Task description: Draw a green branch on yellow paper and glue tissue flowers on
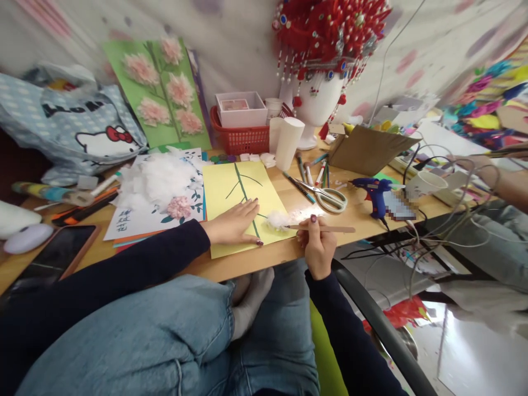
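Observation:
A yellow sheet (231, 190) with a drawn green stem lies on the wooden table (289, 192). My left hand (235, 223) rests flat on its lower part, fingers apart. My right hand (315, 242) grips a thin wooden stick (330, 229) at the table's front edge, its tip touching a white fluffy tuft (279, 220) at the sheet's right edge.
Scissors (328, 197), pens and a blue glue gun (377, 197) lie right of the sheet. White fluff (159, 176) covers a flower picture on the left. A red basket (241, 137), white paper roll (287, 143), phone (58, 256) and red headdress (330, 33) stand around. Cables hang at right.

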Demonstrator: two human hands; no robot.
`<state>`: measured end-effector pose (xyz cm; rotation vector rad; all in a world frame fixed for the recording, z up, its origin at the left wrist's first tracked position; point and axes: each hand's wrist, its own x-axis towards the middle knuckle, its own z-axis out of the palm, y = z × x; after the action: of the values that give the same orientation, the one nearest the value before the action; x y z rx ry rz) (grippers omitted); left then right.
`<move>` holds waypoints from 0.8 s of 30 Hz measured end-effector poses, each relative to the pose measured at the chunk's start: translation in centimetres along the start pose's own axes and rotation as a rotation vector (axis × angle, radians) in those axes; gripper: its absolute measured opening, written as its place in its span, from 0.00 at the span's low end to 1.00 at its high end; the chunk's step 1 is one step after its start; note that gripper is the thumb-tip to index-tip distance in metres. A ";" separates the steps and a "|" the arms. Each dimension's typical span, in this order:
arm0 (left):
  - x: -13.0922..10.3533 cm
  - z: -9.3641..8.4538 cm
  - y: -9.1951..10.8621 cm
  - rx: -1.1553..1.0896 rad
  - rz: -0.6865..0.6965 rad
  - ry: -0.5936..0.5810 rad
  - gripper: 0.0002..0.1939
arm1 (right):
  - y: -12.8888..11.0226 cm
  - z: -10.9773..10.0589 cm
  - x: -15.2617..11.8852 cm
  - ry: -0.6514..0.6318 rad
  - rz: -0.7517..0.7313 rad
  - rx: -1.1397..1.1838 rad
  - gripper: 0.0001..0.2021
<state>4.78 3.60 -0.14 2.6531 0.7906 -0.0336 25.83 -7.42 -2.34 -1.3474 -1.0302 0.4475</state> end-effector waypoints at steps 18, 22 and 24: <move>-8.6 -9.1 -2.6 -0.166 -0.408 0.397 0.14 | -1.8 -0.4 1.8 0.230 0.310 0.365 0.17; -14.4 -10.1 -6.5 -0.078 -0.739 0.725 0.16 | -2.1 -0.3 1.7 0.265 0.335 0.328 0.17; -16.1 -9.5 -8.1 -0.031 -0.864 0.882 0.16 | -2.0 -0.3 1.6 0.272 0.339 0.305 0.18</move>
<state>-13.83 4.81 7.93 2.0060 2.1006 0.9431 26.31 -6.74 0.07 -1.2656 -0.4869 0.6271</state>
